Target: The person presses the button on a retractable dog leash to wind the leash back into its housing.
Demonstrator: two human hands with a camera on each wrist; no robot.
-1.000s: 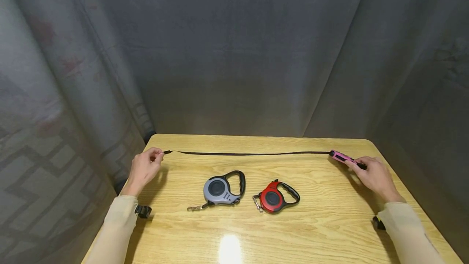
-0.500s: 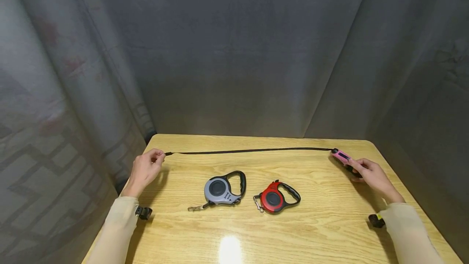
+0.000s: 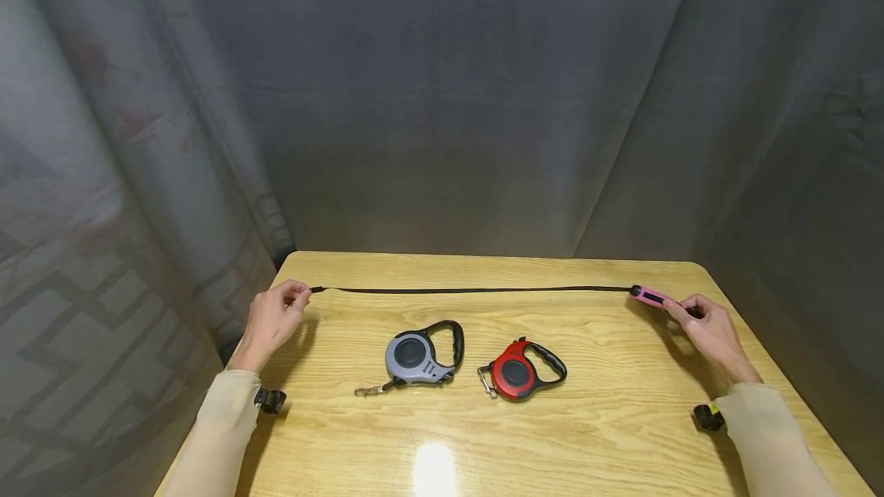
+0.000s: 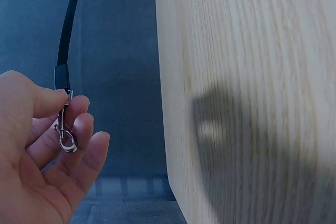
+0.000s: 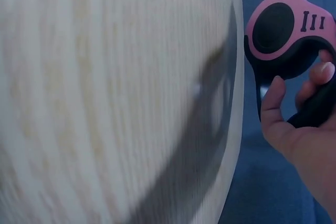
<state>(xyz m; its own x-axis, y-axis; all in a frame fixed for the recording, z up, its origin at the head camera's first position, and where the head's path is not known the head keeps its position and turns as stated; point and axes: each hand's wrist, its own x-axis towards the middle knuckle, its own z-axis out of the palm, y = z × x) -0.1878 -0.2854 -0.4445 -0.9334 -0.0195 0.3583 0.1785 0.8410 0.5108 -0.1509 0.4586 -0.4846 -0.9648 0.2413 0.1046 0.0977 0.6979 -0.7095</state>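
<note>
Between thumb and forefinger, my left hand (image 3: 276, 320) pinches the metal snap clip (image 4: 64, 124) at the end of a black leash strap (image 3: 470, 290). The strap stretches nearly straight above the table's far part to a pink and black retractable leash (image 5: 289, 22). My right hand (image 3: 707, 328) grips that leash by its black loop handle, with fingers through the loop. Lying on the table between the hands are a grey retractable leash (image 3: 417, 370), its clip pointing left, and a red retractable leash (image 3: 512, 378) to the right of it.
The light wooden table (image 3: 552, 451) ends just behind the strap. A grey curtain (image 3: 428, 113) hangs beyond it and along both sides. Each wrist wears a small black camera (image 3: 271, 400).
The pink leash has tilted, lifted a little and come back level, shifting slightly right with my right hand. My left hand and the two leashes on the table look unchanged.
</note>
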